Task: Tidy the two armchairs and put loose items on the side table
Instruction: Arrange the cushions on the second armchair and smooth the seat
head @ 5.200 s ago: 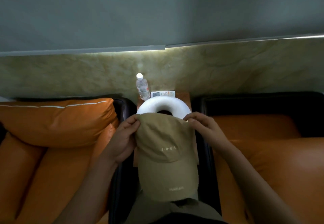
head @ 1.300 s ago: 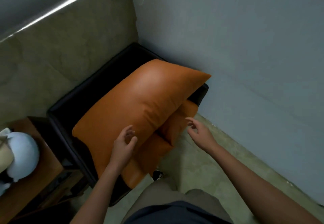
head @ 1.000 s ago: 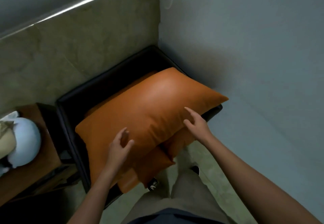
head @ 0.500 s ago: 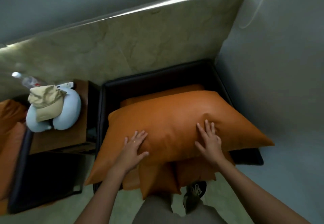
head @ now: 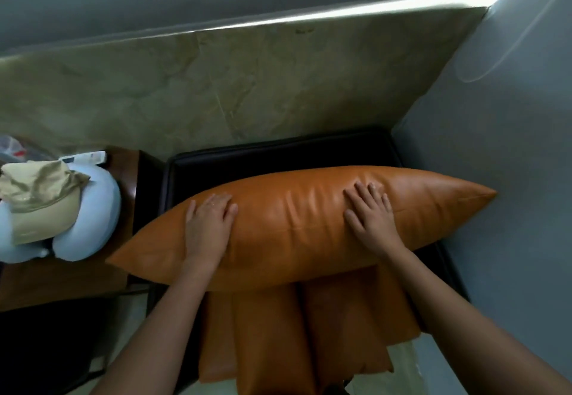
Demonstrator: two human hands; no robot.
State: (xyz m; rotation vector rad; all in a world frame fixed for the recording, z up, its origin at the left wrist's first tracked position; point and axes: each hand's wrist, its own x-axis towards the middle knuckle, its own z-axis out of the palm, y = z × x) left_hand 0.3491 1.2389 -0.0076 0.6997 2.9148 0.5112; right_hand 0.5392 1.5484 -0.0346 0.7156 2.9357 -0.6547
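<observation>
Both hands flat on orange cushion

Dim indoor view, lit from a wall strip.
A bright light strip runs toward 1 o'clock and flares to glare at its far end, laying a soft sheen along the top of the orange cushion. Shadow deepens toward 7 o'clock (that corner is near black). Straight wall lines bow at the edges; detail is soft throughout.
</observation>
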